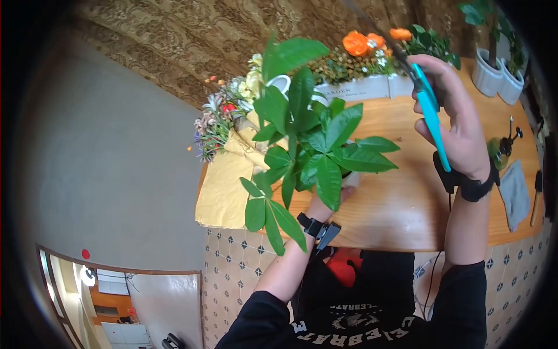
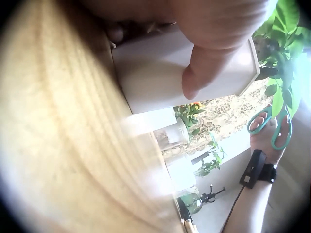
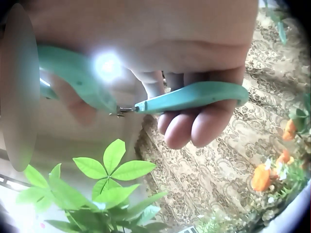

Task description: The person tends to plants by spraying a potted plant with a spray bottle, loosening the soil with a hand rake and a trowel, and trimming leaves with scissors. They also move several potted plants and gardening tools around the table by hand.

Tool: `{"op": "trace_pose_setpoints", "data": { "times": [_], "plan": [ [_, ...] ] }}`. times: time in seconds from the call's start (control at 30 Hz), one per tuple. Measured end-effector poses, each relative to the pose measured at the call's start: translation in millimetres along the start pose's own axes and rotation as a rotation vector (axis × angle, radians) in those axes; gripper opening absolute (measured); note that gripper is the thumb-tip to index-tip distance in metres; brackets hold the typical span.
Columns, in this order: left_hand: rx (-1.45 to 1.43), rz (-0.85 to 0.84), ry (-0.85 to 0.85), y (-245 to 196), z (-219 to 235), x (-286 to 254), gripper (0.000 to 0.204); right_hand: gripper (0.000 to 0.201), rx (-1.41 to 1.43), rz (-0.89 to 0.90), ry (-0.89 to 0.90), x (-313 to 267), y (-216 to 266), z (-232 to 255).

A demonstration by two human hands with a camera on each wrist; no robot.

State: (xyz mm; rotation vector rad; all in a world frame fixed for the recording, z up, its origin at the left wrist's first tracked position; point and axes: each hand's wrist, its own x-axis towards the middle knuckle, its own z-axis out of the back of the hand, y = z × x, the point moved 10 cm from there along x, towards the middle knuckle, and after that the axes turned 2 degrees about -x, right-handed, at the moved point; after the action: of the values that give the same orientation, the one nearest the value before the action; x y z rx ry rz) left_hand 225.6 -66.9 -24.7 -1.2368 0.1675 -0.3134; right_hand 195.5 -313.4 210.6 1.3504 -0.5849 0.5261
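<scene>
My left hand [image 2: 214, 39] grips a white, straight-sided plant pot [image 2: 150, 77], its thumb lying along one face. In the head view, leaves mostly hide that hand and pot. Out of the pot grows a leafy green plant [image 1: 319, 151] with long pointed leaflets. My right hand [image 1: 456, 116] holds scissors [image 1: 429, 110] with teal handles, raised at the right of the plant. Several fingers pass through one handle loop in the right wrist view, and the thumb is at the other. The blades point up and away, dark and blurred in the head view.
Wrapped flowers in yellow paper [image 1: 224, 186] lie at the table's left. A white planter [image 1: 372, 88] with orange flowers stands at the back, and white pots [image 1: 488, 75] at the far right. A spray bottle [image 1: 500, 151] and grey cloth [image 1: 514, 195] are on the right side.
</scene>
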Motion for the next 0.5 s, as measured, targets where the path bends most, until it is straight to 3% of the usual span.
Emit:
{"op": "trace_pose_setpoints", "data": {
  "times": [0.13,0.23,0.43,0.5],
  "plan": [
    [0.072,-0.005,0.013,-24.2,-1.0,0.0,0.069,0.052,0.087,-0.058,0.012,7.8,-1.1,6.1],
    [-0.211,0.007,-0.009,-30.6,-3.6,0.6,0.066,0.051,0.064,-0.081,0.044,4.6,6.8,2.9],
    [-0.09,-0.012,0.023,-32.9,-3.5,-2.2,0.057,0.053,-0.386,-0.072,0.082,7.0,25.7,-9.8],
    [-0.097,-0.007,0.01,-30.7,-4.0,-3.3,0.057,0.057,-0.392,-0.086,0.052,3.3,30.6,-7.2]
  ]
}}
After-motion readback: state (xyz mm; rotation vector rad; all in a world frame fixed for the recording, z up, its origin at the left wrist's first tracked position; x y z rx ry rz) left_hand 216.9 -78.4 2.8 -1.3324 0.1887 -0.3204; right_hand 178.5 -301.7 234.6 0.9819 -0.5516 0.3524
